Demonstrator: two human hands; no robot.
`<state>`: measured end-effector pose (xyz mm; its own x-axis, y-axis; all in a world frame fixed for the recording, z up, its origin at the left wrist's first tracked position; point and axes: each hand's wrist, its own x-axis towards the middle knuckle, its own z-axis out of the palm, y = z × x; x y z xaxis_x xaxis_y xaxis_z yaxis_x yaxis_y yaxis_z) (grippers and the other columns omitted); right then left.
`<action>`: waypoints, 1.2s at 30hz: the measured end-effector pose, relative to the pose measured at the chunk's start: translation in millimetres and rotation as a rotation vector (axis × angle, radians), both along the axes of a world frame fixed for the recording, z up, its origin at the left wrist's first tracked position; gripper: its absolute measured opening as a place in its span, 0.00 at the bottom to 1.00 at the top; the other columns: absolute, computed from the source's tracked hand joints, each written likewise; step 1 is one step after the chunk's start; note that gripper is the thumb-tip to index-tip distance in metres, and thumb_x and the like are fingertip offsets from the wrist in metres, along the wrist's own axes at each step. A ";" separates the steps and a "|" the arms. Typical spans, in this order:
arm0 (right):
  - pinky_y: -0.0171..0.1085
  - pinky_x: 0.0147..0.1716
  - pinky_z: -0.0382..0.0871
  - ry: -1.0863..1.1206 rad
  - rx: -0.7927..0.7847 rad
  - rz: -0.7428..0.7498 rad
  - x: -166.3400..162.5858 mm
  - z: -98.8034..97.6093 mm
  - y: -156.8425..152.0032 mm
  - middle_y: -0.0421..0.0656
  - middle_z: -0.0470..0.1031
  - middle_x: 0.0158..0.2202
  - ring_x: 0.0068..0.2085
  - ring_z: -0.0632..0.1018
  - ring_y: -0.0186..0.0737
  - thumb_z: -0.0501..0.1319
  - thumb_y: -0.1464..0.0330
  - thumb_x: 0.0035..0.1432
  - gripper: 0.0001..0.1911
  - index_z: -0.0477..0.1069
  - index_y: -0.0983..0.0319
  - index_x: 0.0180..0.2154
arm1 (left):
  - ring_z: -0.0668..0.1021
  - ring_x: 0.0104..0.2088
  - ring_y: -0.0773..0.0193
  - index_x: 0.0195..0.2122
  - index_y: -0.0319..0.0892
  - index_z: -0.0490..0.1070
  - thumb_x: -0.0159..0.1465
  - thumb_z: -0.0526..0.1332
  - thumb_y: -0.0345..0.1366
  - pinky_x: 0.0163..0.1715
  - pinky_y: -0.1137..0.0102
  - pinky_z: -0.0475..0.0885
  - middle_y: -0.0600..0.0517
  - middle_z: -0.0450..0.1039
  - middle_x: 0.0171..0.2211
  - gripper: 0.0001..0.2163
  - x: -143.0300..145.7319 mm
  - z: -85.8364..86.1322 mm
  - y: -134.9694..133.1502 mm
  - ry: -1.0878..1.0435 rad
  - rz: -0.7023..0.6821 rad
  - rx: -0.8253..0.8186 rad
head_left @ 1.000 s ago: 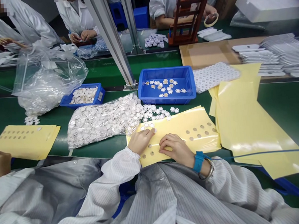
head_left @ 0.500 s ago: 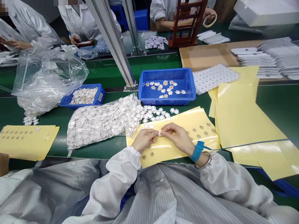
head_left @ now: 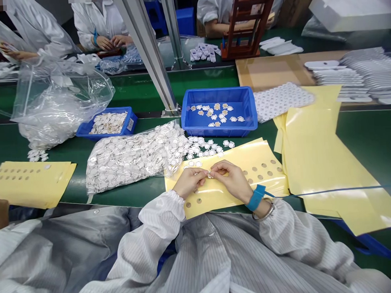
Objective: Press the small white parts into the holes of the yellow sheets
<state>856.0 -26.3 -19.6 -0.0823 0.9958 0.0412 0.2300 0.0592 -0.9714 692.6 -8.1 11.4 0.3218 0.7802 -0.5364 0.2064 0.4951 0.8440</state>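
White disc: tiny, mostly hidden by the fingertips, held just above the yellow backing sheet; any markings too small to make out.
Left hand: nearly closed, thumb and fingertips pinching the disc from one side.
Right hand: nearly closed, pinching it from the other side; blue wrist strap around the wrist.
Bins: two, both blue, a larger bin and a smaller bin, each holding loose discs.
Writing: the smaller bin's label is unreadable.
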 end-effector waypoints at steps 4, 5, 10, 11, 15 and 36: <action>0.39 0.37 0.70 -0.012 -0.004 -0.004 -0.5 1.8 -0.9 0.43 0.74 0.33 0.35 0.75 0.39 0.63 0.63 0.53 0.08 0.71 0.61 0.28 | 0.54 0.12 0.76 0.23 0.38 0.69 0.57 0.59 0.41 0.11 0.78 0.49 0.59 0.57 0.13 0.11 0.4 1.6 0.1 0.009 -0.008 0.001; 0.39 0.37 0.70 -0.020 -0.007 -0.003 -0.6 2.2 -1.1 0.43 0.74 0.33 0.35 0.75 0.39 0.63 0.63 0.53 0.08 0.71 0.61 0.28 | 0.54 0.12 0.76 0.23 0.38 0.69 0.57 0.59 0.40 0.11 0.78 0.49 0.59 0.56 0.13 0.11 0.3 1.8 0.3 0.012 -0.009 -0.001; 0.39 0.36 0.70 0.006 -0.044 0.001 -0.3 3.4 -1.2 0.42 0.75 0.31 0.34 0.76 0.39 0.64 0.61 0.52 0.11 0.67 0.61 0.33 | 0.55 0.12 0.77 0.24 0.38 0.68 0.57 0.59 0.40 0.11 0.78 0.51 0.60 0.56 0.14 0.10 -1.0 2.8 0.2 0.005 -0.028 -0.012; 0.39 0.36 0.71 0.023 -0.048 0.012 -0.3 4.2 -1.0 0.41 0.75 0.31 0.34 0.76 0.38 0.64 0.61 0.52 0.12 0.67 0.61 0.36 | 0.55 0.13 0.77 0.23 0.38 0.67 0.57 0.59 0.40 0.11 0.78 0.51 0.60 0.56 0.15 0.11 -0.7 3.1 -0.2 -0.011 -0.032 -0.016; 0.39 0.38 0.70 -0.044 0.002 0.098 -2.8 14.5 -2.0 0.41 0.75 0.32 0.36 0.76 0.39 0.64 0.61 0.53 0.12 0.69 0.59 0.38 | 0.55 0.12 0.78 0.23 0.40 0.60 0.58 0.60 0.46 0.11 0.79 0.47 0.59 0.57 0.16 0.15 2.7 4.6 -0.7 -0.097 0.044 -0.066; 0.37 0.35 0.64 -0.452 0.168 0.329 -33.4 0.9 -15.8 0.40 0.70 0.31 0.35 0.71 0.37 0.65 0.72 0.53 0.04 0.71 0.60 0.29 | 0.55 0.13 0.78 0.32 0.42 0.60 0.59 0.57 0.38 0.12 0.79 0.47 0.58 0.63 0.21 0.07 -42.3 14.3 18.3 -0.180 0.236 0.127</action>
<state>822.6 -42.1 -18.8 -0.4321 0.8978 0.0854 0.5626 0.3424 -0.7525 650.3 10.2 25.7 0.2044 0.9018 -0.3809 -0.0595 0.3998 0.9147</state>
